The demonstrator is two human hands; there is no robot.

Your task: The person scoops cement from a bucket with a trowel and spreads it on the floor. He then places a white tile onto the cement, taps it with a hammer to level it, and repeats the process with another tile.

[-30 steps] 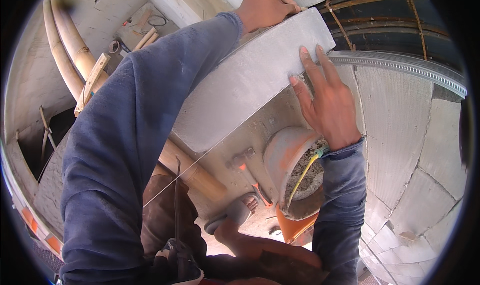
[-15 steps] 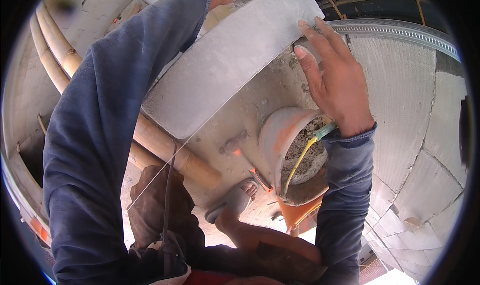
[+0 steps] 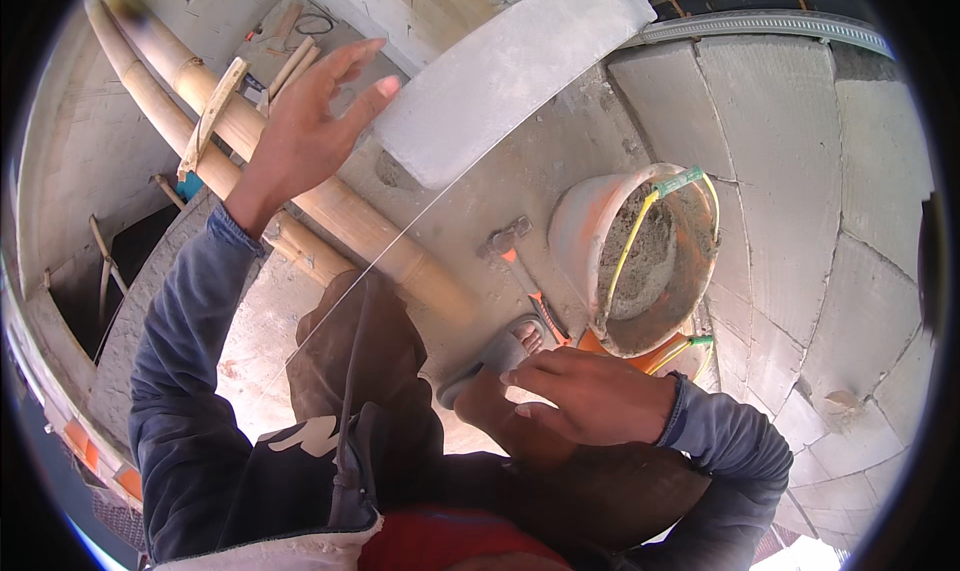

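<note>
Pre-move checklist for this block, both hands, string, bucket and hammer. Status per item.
1. Left hand off the block: cannot tell; fingers are at its left end, contact unclear.
2. Right hand free: ok; empty, over the leg.
3. Block supported underneath: cannot tell; underside hidden.
4. String touching the block: cannot tell; it runs along the near long edge.
5. Bucket holding mix: ok; grey material inside.
6. Hammer well away from the foot: not ok; handle lies close beside the sandalled foot.
</note>
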